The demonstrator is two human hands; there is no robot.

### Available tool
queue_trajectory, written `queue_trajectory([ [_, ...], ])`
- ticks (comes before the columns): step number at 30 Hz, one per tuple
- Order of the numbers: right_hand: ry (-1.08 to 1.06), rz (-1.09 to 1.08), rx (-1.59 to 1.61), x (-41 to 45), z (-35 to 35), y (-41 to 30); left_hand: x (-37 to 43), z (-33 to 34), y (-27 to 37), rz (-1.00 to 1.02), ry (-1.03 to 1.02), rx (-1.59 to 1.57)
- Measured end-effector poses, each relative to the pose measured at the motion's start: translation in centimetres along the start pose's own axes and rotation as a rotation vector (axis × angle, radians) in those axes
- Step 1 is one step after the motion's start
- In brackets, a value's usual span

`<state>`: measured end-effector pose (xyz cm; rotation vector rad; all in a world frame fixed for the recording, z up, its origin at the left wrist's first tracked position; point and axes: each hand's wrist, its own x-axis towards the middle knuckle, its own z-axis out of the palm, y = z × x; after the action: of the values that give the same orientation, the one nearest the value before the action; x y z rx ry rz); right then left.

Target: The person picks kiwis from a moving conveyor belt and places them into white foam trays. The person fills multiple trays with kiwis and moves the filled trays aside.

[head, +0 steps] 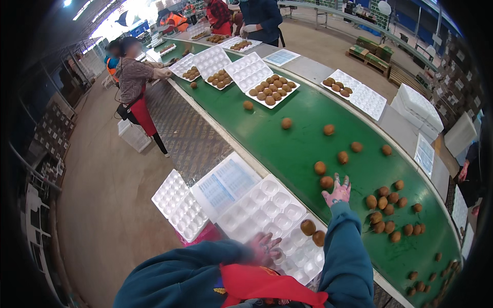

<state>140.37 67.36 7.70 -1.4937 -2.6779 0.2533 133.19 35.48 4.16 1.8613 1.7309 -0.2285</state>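
My right hand [339, 191] reaches over the green conveyor belt [265, 142] with fingers spread and nothing in them. Just beyond its fingertips are a kiwifruit [326, 182] and another kiwifruit [320, 168]. My left hand [264, 248], blurred, hovers at the near part of an open white plastic tray [252, 213] with moulded cups; its fingers look apart and I see nothing in them. Two kiwifruit [312, 232] sit in cups at the tray's right edge. My right sleeve hides part of the belt side.
Loose kiwifruit [385, 208] lie along the belt. Filled trays [273, 90] stand farther up it. A smaller cupped tray [181, 206] and a printed sheet [227, 184] lie at the left. A co-worker [133, 77] stands at the belt's left side; others are at its far end.
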Motion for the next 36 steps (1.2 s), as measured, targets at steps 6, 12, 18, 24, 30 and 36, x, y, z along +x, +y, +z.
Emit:
queue_trajectory([
  [6, -0.248, 0.055, 0.23, 3.4, 6.1, -1.6, -0.1, 0.0, -0.9, 0.048, -0.047, 0.085],
  [12, -0.165, 0.06, 0.824, 4.1, 8.2, -1.6, -0.5, -1.8, 0.0, 0.047, -0.131, 0.122],
  [18, -0.44, 0.387, 1.978, -2.1, 3.2, -2.1, -0.9, -2.4, 0.0, 0.079, 0.087, -0.03],
  [24, -0.416, 0.252, 2.209, -9.2, -2.2, -2.5, -0.2, 0.5, -1.9, 0.178, -0.033, 0.073],
  [30, -0.271, 0.363, 1.709, -14.2, -2.6, -2.1, -0.1, -1.5, -1.5, 0.17, -0.094, 0.057],
  [36, -0.208, 0.095, 0.36, -18.9, -0.4, -3.4, -0.7, -1.6, -2.0, 0.188, -0.057, -0.036],
])
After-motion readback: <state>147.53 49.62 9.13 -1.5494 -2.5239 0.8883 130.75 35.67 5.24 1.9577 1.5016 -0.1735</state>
